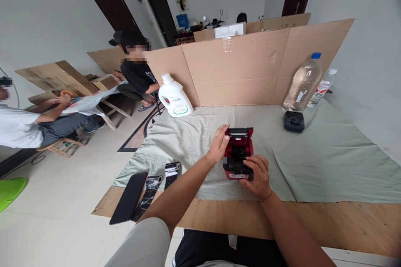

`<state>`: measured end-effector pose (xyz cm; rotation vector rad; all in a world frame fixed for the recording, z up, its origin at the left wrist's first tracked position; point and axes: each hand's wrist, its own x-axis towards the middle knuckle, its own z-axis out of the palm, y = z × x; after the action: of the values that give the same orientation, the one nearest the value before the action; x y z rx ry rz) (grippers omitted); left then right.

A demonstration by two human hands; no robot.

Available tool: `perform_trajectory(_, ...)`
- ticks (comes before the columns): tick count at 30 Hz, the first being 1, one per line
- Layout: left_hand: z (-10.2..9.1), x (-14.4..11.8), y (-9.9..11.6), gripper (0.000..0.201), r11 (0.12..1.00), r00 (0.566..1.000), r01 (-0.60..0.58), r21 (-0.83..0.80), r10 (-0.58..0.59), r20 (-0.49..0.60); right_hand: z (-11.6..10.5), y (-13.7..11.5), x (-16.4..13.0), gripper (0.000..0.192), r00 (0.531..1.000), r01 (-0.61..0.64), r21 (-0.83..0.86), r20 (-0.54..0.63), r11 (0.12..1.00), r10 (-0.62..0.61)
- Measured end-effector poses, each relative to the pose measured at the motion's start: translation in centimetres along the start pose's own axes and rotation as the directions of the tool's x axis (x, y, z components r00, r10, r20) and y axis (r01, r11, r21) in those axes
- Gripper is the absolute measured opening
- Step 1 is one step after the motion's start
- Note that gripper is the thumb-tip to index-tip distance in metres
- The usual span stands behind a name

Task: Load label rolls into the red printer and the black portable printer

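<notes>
A small red and black label printer point(238, 175) stands on the cloth with its lid point(240, 130) raised, showing the dark roll compartment inside. At the lid's left edge, my left hand point(218, 144) has its fingers closed on it. My right hand point(258, 176) is at the printer's front right corner, fingers over the inner black part and thumb low at the front. What lies under those fingertips is partly hidden. Left of the printer lie two dark, glossy rolls, one roll point(171, 174) nearer to it and another roll point(147, 194) beside a black phone point(129, 198).
A white jug point(176, 98) stands back left before a cardboard screen point(234, 73). At back right are a large bottle point(303, 85), a smaller bottle point(322, 88) and a black box-like device point(293, 121). The wooden table edge point(225, 217) runs along the front. Other people sit at left.
</notes>
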<state>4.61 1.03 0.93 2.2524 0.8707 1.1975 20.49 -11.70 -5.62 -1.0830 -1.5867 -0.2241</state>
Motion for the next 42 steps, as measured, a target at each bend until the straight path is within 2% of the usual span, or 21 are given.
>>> perform_trajectory(4,0.9,-3.9,1.0,0.049,0.997,0.996,-0.050,-0.061,0.045,-0.076,0.0,0.8,0.0,0.058,0.992,-0.101,-0.006,-0.074,0.995,0.100)
perform_trajectory(8,2.1,-7.6,1.5,0.043,0.997,0.992,-0.060,-0.043,0.055,-0.109,0.2,1.2,0.0,0.063,0.991,-0.133,0.010,0.009,0.991,0.133)
perform_trajectory(11,3.2,-9.0,1.2,0.037,0.999,0.986,-0.053,-0.015,0.050,-0.158,0.4,1.2,0.0,0.056,0.989,-0.130,0.009,0.067,0.991,0.130)
perform_trajectory(20,4.8,-9.6,0.5,0.030,0.999,0.957,-0.048,-0.015,0.041,-0.287,0.8,1.0,0.0,0.041,0.992,-0.112,-0.101,0.049,0.989,0.117)
perform_trajectory(24,5.1,-9.6,0.3,0.029,0.999,0.954,-0.034,0.016,0.037,-0.297,0.9,1.2,0.2,0.040,0.994,-0.090,-0.224,0.047,0.970,0.103)
perform_trajectory(26,5.0,-9.6,0.3,0.029,1.000,0.959,-0.023,-0.004,0.021,-0.282,0.8,1.2,0.2,0.040,0.993,-0.085,-0.224,0.059,0.971,0.100)
perform_trajectory(28,4.6,-9.6,0.5,0.030,0.998,0.963,0.029,-0.058,-0.043,-0.268,0.4,1.0,0.0,0.040,0.987,-0.112,-0.168,0.094,0.979,0.129)
perform_trajectory(30,4.2,-9.6,0.8,0.039,0.973,0.942,0.173,-0.155,-0.209,-0.263,0.0,0.6,-0.9,0.047,0.962,-0.229,-0.104,0.126,0.968,0.241)
perform_trajectory(32,3.7,-9.6,1.1,0.055,0.864,0.866,0.377,-0.333,-0.457,-0.204,-0.2,0.2,-2.4,0.059,0.901,-0.407,-0.067,0.136,0.911,0.412)
perform_trajectory(33,3.5,-9.5,1.4,0.062,0.764,0.815,0.467,-0.444,-0.567,-0.118,-0.1,-0.1,-3.2,0.065,0.861,-0.485,-0.054,0.146,0.873,0.487)
perform_trajectory(34,3.3,-9.4,1.6,0.066,0.642,0.769,0.535,-0.548,-0.640,0.001,0.0,-0.4,-3.9,0.070,0.826,-0.542,-0.044,0.159,0.839,0.541)
perform_trajectory(36,3.0,-9.0,2.3,0.068,0.400,0.705,0.602,-0.691,-0.673,0.224,0.3,-1.0,-5.0,0.076,0.789,-0.587,-0.027,0.202,0.809,0.580)
perform_trajectory(37,2.9,-8.8,2.6,0.067,0.307,0.684,0.610,-0.730,-0.669,0.290,0.5,-1.3,-5.2,0.079,0.787,-0.587,-0.020,0.217,0.809,0.577)
perform_trajectory(39,2.4,-8.3,3.0,0.067,0.193,0.649,0.596,-0.780,-0.687,0.326,1.0,-1.7,-4.9,0.084,0.802,-0.566,-0.016,0.218,0.824,0.556)
perform_trajectory(42,1.1,-7.2,2.5,0.061,0.137,0.610,0.556,-0.820,-0.737,0.291,2.4,-1.9,-2.8,0.088,0.848,-0.495,-0.027,0.203,0.868,0.490)
